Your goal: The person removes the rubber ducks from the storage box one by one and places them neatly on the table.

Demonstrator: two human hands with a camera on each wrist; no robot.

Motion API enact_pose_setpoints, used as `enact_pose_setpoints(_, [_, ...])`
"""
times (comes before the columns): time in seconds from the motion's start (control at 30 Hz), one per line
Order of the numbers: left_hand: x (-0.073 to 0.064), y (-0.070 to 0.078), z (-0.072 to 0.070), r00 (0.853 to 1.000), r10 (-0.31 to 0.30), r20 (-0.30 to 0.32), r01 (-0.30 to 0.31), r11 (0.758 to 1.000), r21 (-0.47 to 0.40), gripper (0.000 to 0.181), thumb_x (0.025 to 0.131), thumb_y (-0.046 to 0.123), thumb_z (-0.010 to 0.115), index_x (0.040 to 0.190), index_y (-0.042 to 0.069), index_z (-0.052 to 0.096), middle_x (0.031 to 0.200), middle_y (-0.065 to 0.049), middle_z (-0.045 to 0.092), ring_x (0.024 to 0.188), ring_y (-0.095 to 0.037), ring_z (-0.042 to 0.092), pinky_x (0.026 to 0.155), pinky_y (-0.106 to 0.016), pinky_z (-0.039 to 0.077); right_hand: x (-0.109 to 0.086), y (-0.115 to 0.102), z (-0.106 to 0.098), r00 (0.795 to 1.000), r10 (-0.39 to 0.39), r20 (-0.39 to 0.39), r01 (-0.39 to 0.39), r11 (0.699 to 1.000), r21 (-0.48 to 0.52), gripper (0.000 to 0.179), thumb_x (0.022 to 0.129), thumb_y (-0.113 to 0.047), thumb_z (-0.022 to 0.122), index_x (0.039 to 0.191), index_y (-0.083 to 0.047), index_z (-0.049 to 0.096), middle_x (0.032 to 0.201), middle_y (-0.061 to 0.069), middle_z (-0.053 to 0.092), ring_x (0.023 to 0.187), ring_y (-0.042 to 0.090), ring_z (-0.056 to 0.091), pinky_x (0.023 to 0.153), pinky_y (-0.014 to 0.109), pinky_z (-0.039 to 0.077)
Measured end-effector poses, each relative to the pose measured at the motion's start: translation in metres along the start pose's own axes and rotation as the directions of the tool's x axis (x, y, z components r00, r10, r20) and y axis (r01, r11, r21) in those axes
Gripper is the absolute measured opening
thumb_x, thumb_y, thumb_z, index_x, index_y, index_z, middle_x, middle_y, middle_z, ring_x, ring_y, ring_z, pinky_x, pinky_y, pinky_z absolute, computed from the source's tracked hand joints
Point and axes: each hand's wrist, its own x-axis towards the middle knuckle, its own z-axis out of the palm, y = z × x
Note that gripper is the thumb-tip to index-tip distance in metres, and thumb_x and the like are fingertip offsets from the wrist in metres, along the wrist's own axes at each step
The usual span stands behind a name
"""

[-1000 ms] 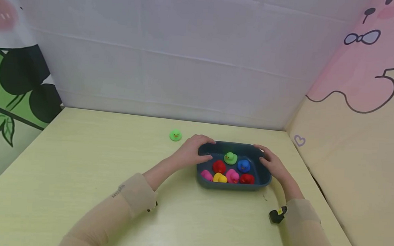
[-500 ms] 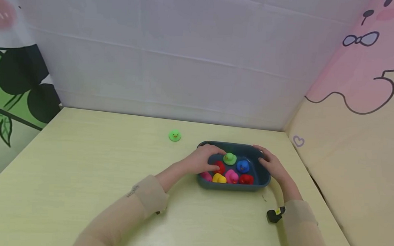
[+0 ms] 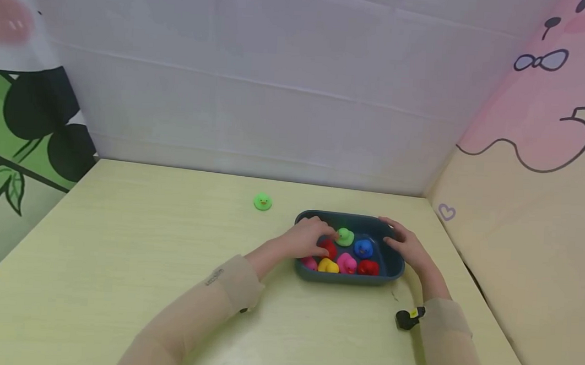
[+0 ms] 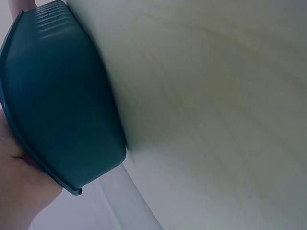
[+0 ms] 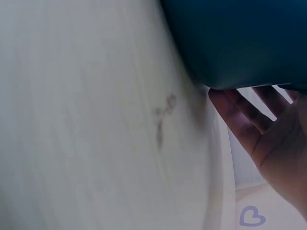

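Observation:
A dark teal plastic basin (image 3: 352, 279) holding several rubber ducks stands on the table. My left hand (image 3: 305, 239) reaches over its left rim, thumb and fingers around a red rubber duck (image 3: 328, 246). Beside those fingertips sits a green duck (image 3: 345, 237). My right hand (image 3: 410, 248) grips the basin's right end, thumb inside the rim and fingers outside. In the left wrist view, the basin's outer wall (image 4: 62, 96) hides the left fingertips. The right wrist view shows the right fingers (image 5: 244, 124) against the basin's outside.
Also in the basin are a blue duck (image 3: 363, 249), a yellow duck (image 3: 328, 266), pink ducks (image 3: 346, 263) and another red duck (image 3: 368, 267). A lone green duck (image 3: 263, 202) sits on the table behind and left of the basin. A white wall (image 3: 276, 121) closes off the back.
My left hand has left the basin's left rim and moved right, into the basin, its fingers closing around the red duck. The right hand has stayed on the basin.

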Motion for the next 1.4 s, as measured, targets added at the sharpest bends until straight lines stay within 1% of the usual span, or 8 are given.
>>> enact_pose_setpoints(0.13, [0.004,0.0,0.002,0.999,-0.034,0.017,0.033,0.998,0.05,0.035,0.083,0.032,0.071,0.117,0.024,0.066,0.114,0.007,0.065,0.104,-0.017,0.049,0.09,-0.037,0.04,-0.001,0.0,0.001,1.0,0.003,0.0,-0.003,1.0,0.013,0.05,0.096,-0.007,0.048,0.144,-0.003,0.034,0.149,0.027,0.027,0.135,0.049,0.025,0.104,0.063,0.025])
enact_pose_setpoints(0.3, [0.007,0.001,0.008,0.998,-0.056,0.028,0.052,0.99,0.128,0.03,0.084,0.038,0.07,0.112,0.026,0.067,0.103,0.009,0.067,0.096,-0.014,0.049,0.086,-0.034,0.039,-0.002,0.001,0.001,1.0,-0.003,-0.007,0.003,1.0,0.016,0.05,0.096,-0.006,0.048,0.143,-0.002,0.035,0.149,0.027,0.028,0.135,0.05,0.025,0.104,0.063,0.025])
enact_pose_setpoints(0.43, [0.007,0.001,0.009,0.998,-0.062,0.013,0.06,0.988,0.144,0.025,0.084,0.037,0.069,0.107,0.026,0.068,0.097,0.009,0.066,0.092,-0.013,0.048,0.082,-0.032,0.038,-0.001,0.005,0.001,1.0,-0.013,-0.011,0.013,0.999,0.036,0.05,0.096,-0.006,0.049,0.143,-0.003,0.035,0.149,0.026,0.028,0.135,0.05,0.024,0.104,0.063,0.024])
enact_pose_setpoints(0.53, [0.006,0.002,0.008,0.998,-0.064,0.007,0.062,0.987,0.147,0.025,0.084,0.037,0.069,0.106,0.026,0.068,0.096,0.009,0.067,0.091,-0.013,0.048,0.081,-0.032,0.038,0.003,0.017,0.0,1.0,-0.016,-0.014,0.017,0.999,0.043,0.05,0.096,-0.009,0.05,0.144,-0.007,0.037,0.15,0.023,0.028,0.136,0.049,0.024,0.105,0.063,0.024])
enact_pose_setpoints(0.7, [0.002,0.004,0.005,0.998,-0.067,-0.015,0.068,0.991,0.119,0.025,0.084,0.034,0.068,0.107,0.025,0.068,0.099,0.007,0.067,0.092,-0.013,0.048,0.083,-0.033,0.038,0.008,0.036,0.002,1.0,-0.009,-0.029,0.01,0.999,0.047,0.049,0.097,-0.016,0.051,0.144,-0.014,0.037,0.151,0.018,0.029,0.137,0.047,0.025,0.105,0.062,0.025])
enact_pose_setpoints(0.9, [-0.003,0.005,0.002,0.996,-0.07,-0.047,0.073,0.995,0.065,0.025,0.085,0.032,0.068,0.109,0.023,0.068,0.103,0.006,0.066,0.093,-0.013,0.047,0.085,-0.034,0.038,0.012,0.044,0.004,0.999,-0.017,-0.04,0.019,0.999,0.045,0.049,0.097,-0.02,0.051,0.144,-0.016,0.038,0.151,0.018,0.029,0.137,0.046,0.025,0.105,0.062,0.026])
enact_pose_setpoints(1.1, [-0.009,0.006,-0.004,0.993,-0.068,-0.099,0.069,0.998,0.006,0.022,0.084,0.03,0.069,0.105,0.023,0.069,0.097,0.008,0.066,0.091,-0.012,0.047,0.083,-0.033,0.039,0.012,0.045,0.003,0.999,-0.018,-0.036,0.02,0.998,0.06,0.049,0.097,-0.02,0.051,0.144,-0.015,0.038,0.151,0.019,0.029,0.137,0.046,0.025,0.105,0.062,0.026])
enact_pose_setpoints(1.4, [-0.024,0.016,-0.027,0.982,-0.096,-0.16,0.083,0.993,-0.086,0.024,0.082,0.027,0.071,0.105,0.02,0.069,0.097,0.008,0.066,0.095,-0.015,0.051,0.083,-0.034,0.04,0.01,0.045,-0.004,0.999,-0.04,0.011,0.039,0.998,0.058,0.049,0.098,-0.02,0.05,0.145,-0.018,0.036,0.152,0.013,0.029,0.139,0.039,0.026,0.107,0.059,0.025])
